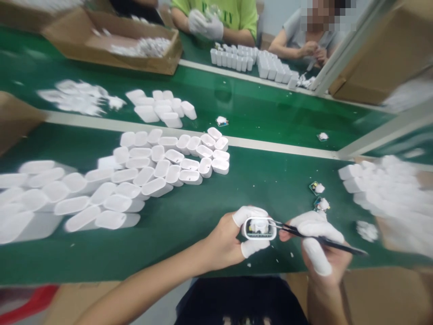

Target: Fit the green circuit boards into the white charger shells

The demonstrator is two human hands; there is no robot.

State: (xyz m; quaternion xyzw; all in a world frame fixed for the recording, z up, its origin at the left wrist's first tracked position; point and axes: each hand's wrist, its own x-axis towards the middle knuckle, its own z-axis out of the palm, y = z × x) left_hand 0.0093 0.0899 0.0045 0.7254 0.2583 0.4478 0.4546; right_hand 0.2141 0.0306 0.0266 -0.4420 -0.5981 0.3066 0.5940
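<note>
Sideways, white case point(260, 228) (open-faced), tweezers point(321, 238) pointing left

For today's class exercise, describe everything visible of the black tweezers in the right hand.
The black tweezers are long and slender, coated-metal in look, narrowing to fine tips. The right hand pinches them midway, their tail end projecting past the grip. The tips reach into the white plastic case held by the left hand, above the green conveyor belt.
</note>
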